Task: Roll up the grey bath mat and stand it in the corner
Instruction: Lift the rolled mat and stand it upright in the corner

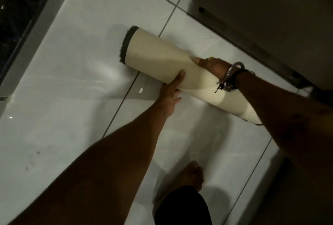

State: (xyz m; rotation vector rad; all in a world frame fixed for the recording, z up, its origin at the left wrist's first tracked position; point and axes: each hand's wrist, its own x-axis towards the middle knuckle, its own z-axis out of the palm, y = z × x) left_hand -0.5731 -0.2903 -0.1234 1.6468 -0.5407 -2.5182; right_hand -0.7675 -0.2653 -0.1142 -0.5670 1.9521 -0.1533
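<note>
The bath mat [155,53] is rolled into a tube, its cream backing outward and grey pile showing at the far left end. It lies slanted on the white tiled floor, from upper left to lower right. My left hand [171,93] grips the roll from the near side, thumb up against it. My right hand [214,66], with bracelets at the wrist, reaches over the top and holds the far side. My right forearm hides the roll's lower right part.
A dark cabinet or door [270,17] with a metal base edge stands at the upper right. A dark framed panel [21,26] runs along the left. My bare foot [192,174] stands on the tiles below the roll.
</note>
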